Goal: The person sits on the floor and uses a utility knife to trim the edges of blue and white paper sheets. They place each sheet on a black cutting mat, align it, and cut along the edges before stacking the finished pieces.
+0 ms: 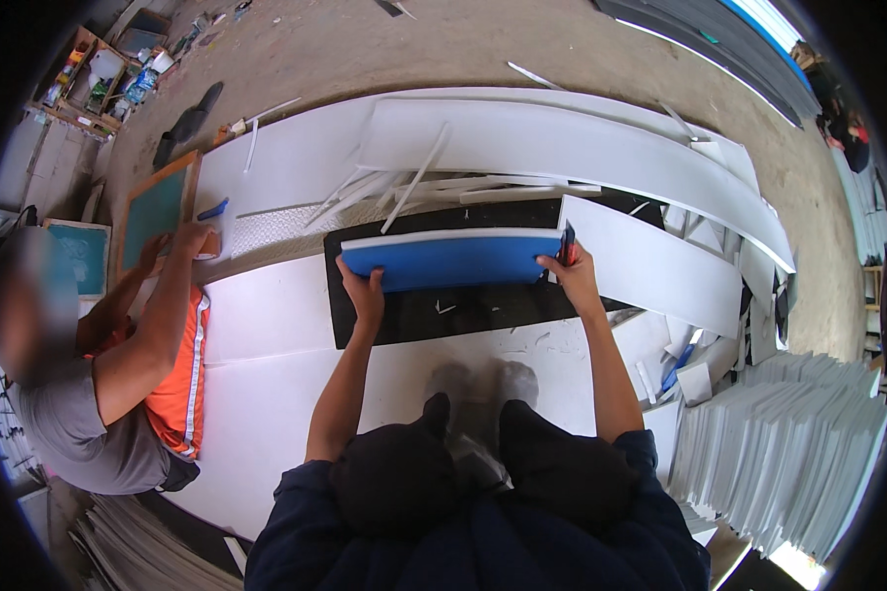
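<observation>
In the head view, which I follow from a distance, I have both hands closed on one thin rectangular blue panel (453,264) with a white upper edge. The left hand (363,286) grips its left end, with the thumb pressed on the blue face. The right hand (570,271) grips the right end in the same way, and a red and black cutter-like tool (568,248) is kept in this hand also. The panel is tilted over the black mat (414,323); whether its lower edge touches the mat, I cannot tell. Beyond the mat are lying white offcut strips (419,177) and a long curved-looking white board (562,148). To the right, a blue-handled tool (680,366) lies among white scraps, near a tall stack of white sheets (779,443).

On the left side, a co-worker (79,433) has the hands at a wood-framed green screen (158,209).

At the upper left I see an open wooden shelf box (77,119). In it are a white container (105,65) and small coloured items, too small to name. Beside it is a white pot (162,62), whose content I cannot make out.
</observation>
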Motion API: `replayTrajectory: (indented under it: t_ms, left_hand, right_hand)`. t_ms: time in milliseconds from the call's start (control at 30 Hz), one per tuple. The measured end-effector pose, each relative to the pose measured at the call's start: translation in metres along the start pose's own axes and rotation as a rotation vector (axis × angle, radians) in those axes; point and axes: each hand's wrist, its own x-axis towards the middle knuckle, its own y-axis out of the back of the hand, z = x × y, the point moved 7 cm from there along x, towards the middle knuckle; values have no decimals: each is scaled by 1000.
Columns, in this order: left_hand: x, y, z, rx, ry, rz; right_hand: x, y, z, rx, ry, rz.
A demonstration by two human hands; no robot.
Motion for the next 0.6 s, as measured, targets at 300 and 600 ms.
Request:
replayTrajectory:
  t_ms: [300, 600]
  left_hand:
    - [-21, 5, -10, -37, -48, -26]
    - [35, 1, 71, -222, -18, -161]
  right_hand:
    - [-16, -3, 30, -29, -12, 54]
    - [-30, 8, -30, 177, -130, 98]
